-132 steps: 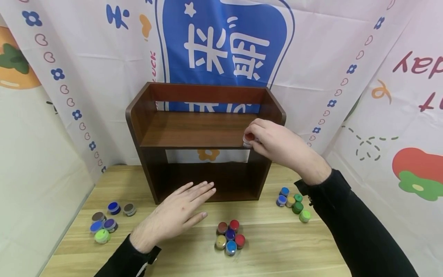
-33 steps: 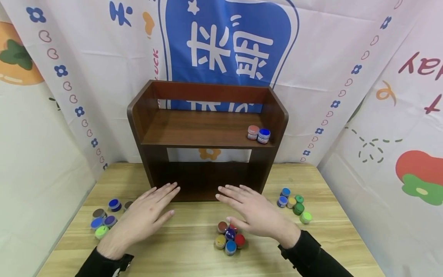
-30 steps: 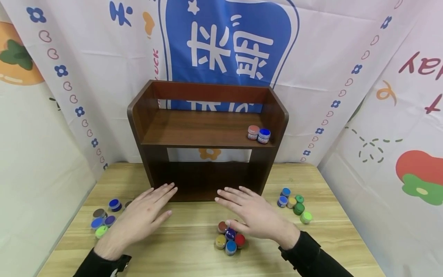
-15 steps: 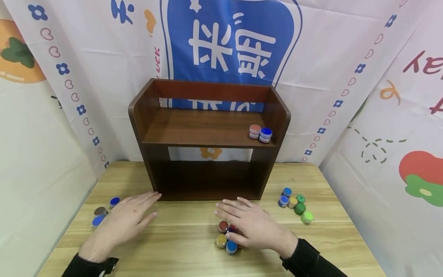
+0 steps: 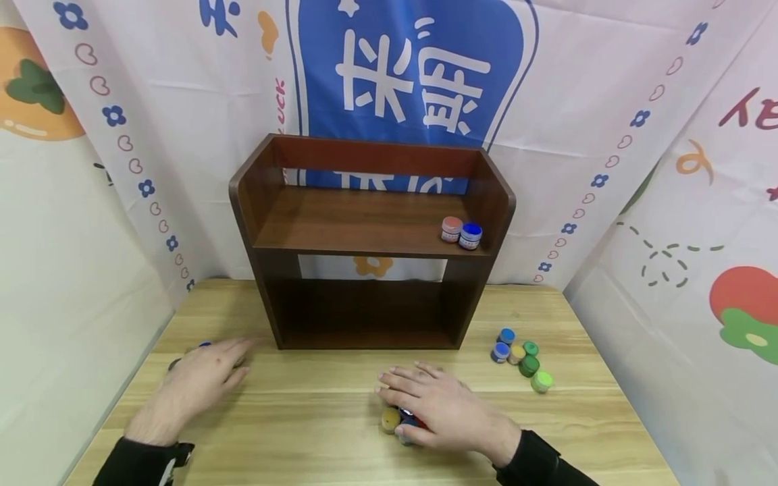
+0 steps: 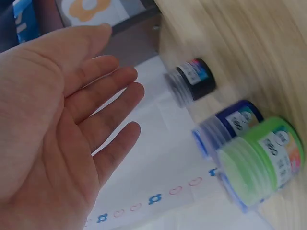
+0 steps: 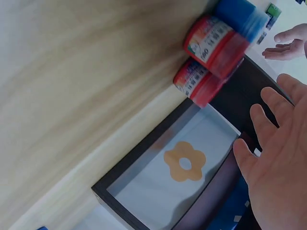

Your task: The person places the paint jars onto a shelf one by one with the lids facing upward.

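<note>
My left hand (image 5: 203, 378) hovers with loosely extended fingers over the left cluster of small paint jars, covering most of them in the head view. The left wrist view shows a light green jar (image 6: 264, 163), a dark blue jar (image 6: 237, 120) and a black-bodied jar (image 6: 194, 79) below an empty palm. Over the middle cluster is my right hand (image 5: 440, 408), fingers extended; a yellow jar (image 5: 391, 420) peeks out beside it. Two red jars, one of them nearer (image 7: 213, 45), and a blue jar (image 7: 240, 19) stand apart from that hand in the right wrist view.
A dark brown two-tier shelf (image 5: 365, 253) stands at the table's back. A reddish jar (image 5: 452, 229) and a blue jar (image 5: 471, 236) sit on its upper tier, right end. To the right on the wooden table (image 5: 292, 432) are several more jars, including a light green one (image 5: 542, 382).
Earlier my right hand held a reddish jar at the upper tier; it now stands there, released. That hand has come down over the middle cluster. My left hand has moved left over its cluster.
</note>
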Demonstrator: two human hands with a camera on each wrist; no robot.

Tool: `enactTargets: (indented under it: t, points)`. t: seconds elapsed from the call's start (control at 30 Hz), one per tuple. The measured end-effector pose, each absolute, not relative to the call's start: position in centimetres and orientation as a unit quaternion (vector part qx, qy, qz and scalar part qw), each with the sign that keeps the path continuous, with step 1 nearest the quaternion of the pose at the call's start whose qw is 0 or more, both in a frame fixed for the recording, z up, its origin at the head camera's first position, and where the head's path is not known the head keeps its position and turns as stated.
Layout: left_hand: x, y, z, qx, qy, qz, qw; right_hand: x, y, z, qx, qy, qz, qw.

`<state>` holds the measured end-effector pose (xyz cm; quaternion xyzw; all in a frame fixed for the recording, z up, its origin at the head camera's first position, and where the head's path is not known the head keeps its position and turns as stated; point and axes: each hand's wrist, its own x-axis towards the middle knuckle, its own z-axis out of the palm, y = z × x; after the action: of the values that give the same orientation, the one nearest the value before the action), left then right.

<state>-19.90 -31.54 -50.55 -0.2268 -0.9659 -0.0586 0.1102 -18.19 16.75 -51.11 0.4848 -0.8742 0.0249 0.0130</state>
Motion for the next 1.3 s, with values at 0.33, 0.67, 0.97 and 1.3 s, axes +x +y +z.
enactTargets:
  t: [0.33, 0.67, 0.97, 1.3]
  points:
    - [-21.0, -32.9, -51.6, -0.171, -0.977, -0.073, 0.107, -17.8, 16.8, -52.0, 0.483, -0.875, 0.023, 0.005]
    - [-21.6, -33.2, -52.0, -0.147, -0.980, -0.079, 0.111, -17.7, 16.9, -52.2, 0.485, -0.874, 0.025, 0.007]
    - [-22.0, -33.0, -52.0, -0.139, -0.980, -0.091, 0.110, -17.6, 16.9, -52.2, 0.481, -0.876, 0.027, -0.001]
    - [-21.9, -32.8, -51.9, -0.149, -0.979, -0.086, 0.110, -17.8, 17.0, -52.0, 0.474, -0.879, 0.040, -0.009]
